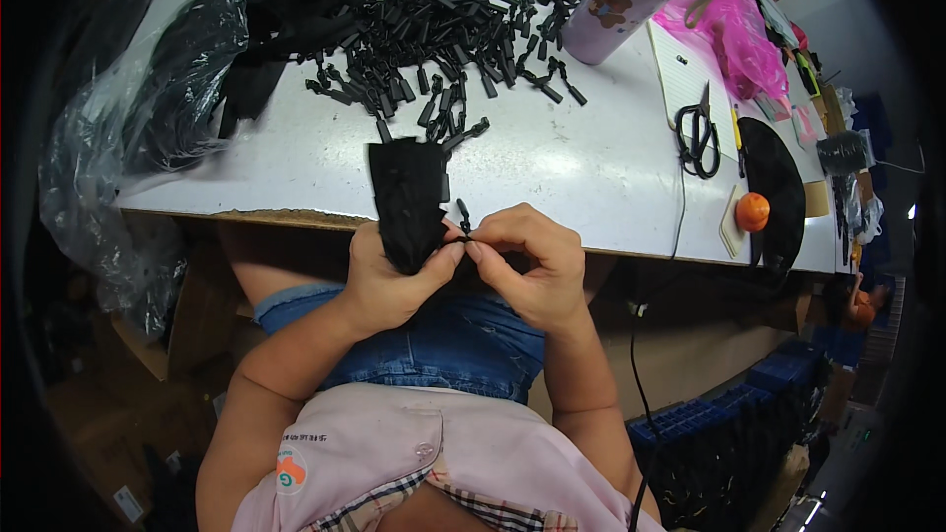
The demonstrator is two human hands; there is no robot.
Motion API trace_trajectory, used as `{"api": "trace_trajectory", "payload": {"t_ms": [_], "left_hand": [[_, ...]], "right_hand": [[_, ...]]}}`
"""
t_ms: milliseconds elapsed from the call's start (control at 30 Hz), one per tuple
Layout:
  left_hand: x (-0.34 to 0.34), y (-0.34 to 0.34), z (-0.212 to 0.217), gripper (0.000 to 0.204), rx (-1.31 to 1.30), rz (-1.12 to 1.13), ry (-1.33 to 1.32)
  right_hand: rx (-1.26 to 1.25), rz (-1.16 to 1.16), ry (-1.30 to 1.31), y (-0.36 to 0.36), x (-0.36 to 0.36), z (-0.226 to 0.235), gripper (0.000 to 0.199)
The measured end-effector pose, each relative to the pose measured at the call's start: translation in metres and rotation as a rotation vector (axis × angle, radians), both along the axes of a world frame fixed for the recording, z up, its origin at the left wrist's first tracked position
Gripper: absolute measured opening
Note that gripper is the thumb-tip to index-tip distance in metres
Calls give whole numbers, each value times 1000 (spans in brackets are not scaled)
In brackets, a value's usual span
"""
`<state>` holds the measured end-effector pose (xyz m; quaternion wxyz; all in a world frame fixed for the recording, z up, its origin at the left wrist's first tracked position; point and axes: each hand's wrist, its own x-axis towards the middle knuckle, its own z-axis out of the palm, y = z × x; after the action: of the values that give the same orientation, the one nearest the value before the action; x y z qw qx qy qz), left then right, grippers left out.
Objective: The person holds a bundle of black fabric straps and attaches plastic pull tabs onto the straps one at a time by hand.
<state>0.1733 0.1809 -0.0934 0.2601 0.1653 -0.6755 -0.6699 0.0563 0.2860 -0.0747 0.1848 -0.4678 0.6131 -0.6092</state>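
My left hand (pixel 386 281) is closed around a black cloth piece (pixel 406 199), which stands up from the fingers over the table's front edge. The thumb and fingertips of my right hand (pixel 537 264) pinch a small black zipper pull (pixel 463 215), its tab pointing up. Both hands' fingertips meet there, hiding where the pull touches the cloth. Just beyond lies a large pile of black zipper pulls (pixel 443 25), with a few loose ones trailing toward my hands.
White table (pixel 572 158) with a worn front edge. Clear plastic bags (pixel 187 69) hang over its left side. To the right are a lilac bottle (pixel 631 5), black scissors (pixel 698 138), a notebook (pixel 680 69), an orange round object (pixel 752 212) and a pink bag (pixel 729 39). A cable drops from the edge.
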Motion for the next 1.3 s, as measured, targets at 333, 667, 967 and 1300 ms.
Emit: {"api": "trace_trajectory", "payload": {"t_ms": [333,667,967,1300], "left_hand": [[-3,6,3,18,77,10,222],[-1,1,15,16,333,-122,38],[-4,9,6,17,164,10,82],[0,7,10,15,89,0,83]], "right_hand": [[-141,-118,-459,-4,31,-17,9],[-41,210,-1010,3,12,-14,6],[-188,-233,-48,-3,31,-29,7],[-26,39,-612,6,24,-22,6]]}}
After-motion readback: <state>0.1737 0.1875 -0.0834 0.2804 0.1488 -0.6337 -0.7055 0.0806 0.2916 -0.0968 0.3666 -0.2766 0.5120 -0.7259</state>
